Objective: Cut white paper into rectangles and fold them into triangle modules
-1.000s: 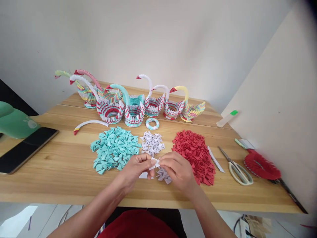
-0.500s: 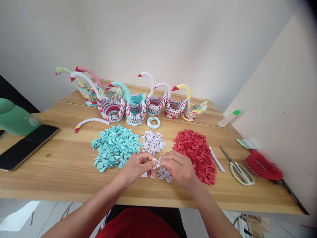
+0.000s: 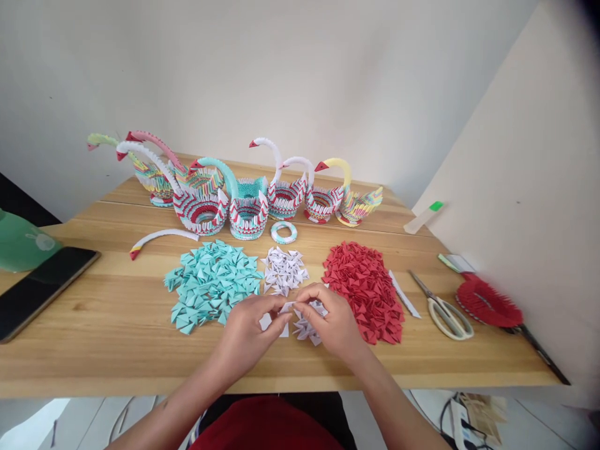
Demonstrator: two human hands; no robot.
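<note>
Between both hands is a small piece of white paper (image 3: 287, 307), held over the front middle of the table. My left hand (image 3: 255, 325) pinches its left side with thumb and fingers. At its right end, the thumb and forefinger of my right hand (image 3: 330, 319) are closed on it. Under my left fingers lies flat white paper (image 3: 282, 329), partly hidden. Folded white paper triangles (image 3: 307, 332) lie under my right hand, with another white pile (image 3: 284, 270) just beyond. Turquoise triangles (image 3: 215, 281) are heaped to the left, red triangles (image 3: 363, 287) to the right.
Several paper swans (image 3: 201, 212) stand along the back. A paper ring (image 3: 284, 232) and a loose swan neck (image 3: 164, 235) lie before them. At left are a phone (image 3: 47, 290) and a green object (image 3: 25, 240); at right, scissors (image 3: 447, 315) and a red paper piece (image 3: 487, 303).
My hands have turned and the right thumb now shows, pinching the white paper from the near side. The camera view has shifted slightly, so the table's things appear further left.
</note>
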